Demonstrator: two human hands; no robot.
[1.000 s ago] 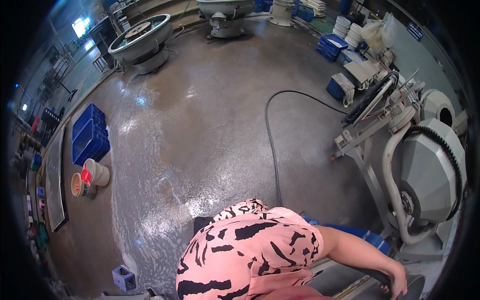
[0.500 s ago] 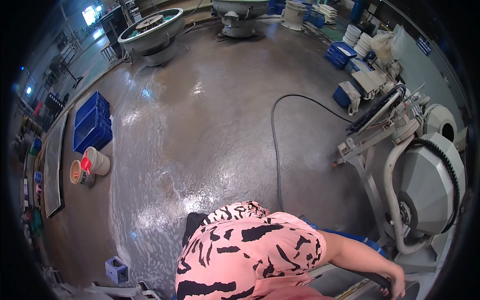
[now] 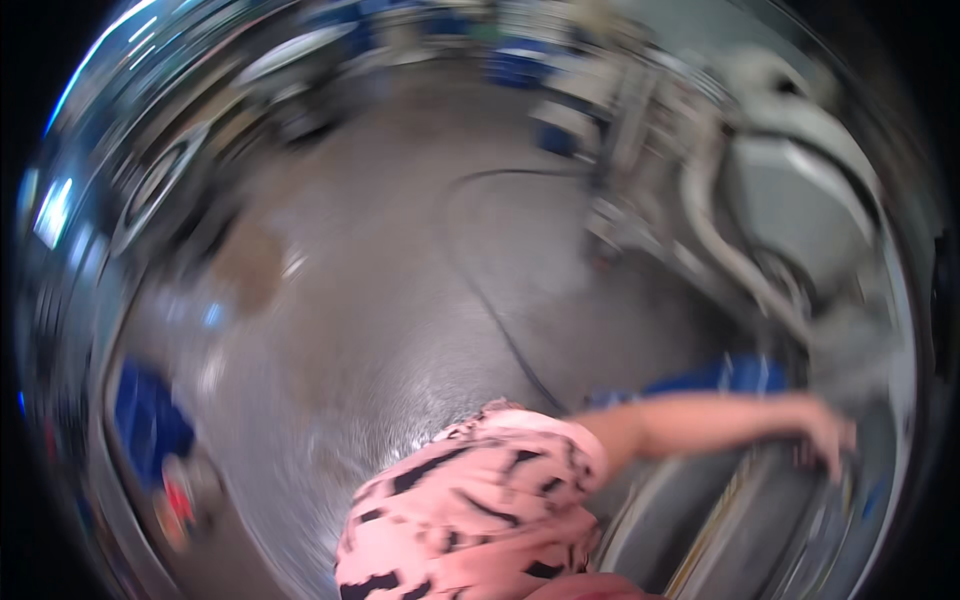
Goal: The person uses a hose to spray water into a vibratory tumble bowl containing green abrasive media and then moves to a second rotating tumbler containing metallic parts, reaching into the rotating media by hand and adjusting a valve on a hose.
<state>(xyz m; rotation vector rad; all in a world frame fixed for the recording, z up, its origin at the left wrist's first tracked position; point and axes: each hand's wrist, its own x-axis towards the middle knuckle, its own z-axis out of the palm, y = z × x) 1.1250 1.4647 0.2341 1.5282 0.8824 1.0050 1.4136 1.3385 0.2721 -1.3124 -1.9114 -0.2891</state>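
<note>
Right hand stretched out near the far end of a grey trough

The left hand was out of sight; along the left edge of the floor a blue crate and a pale bucket with a blurred red thing stood together, perhaps to keep them aside; a dark hose curved across the floor, its bend suggesting slack; the trough lay on the near side of the bare forearm, apparently extended so the hand could reach that end; motion blur hid whether the fingers were apart, together or clamped on anything
</note>
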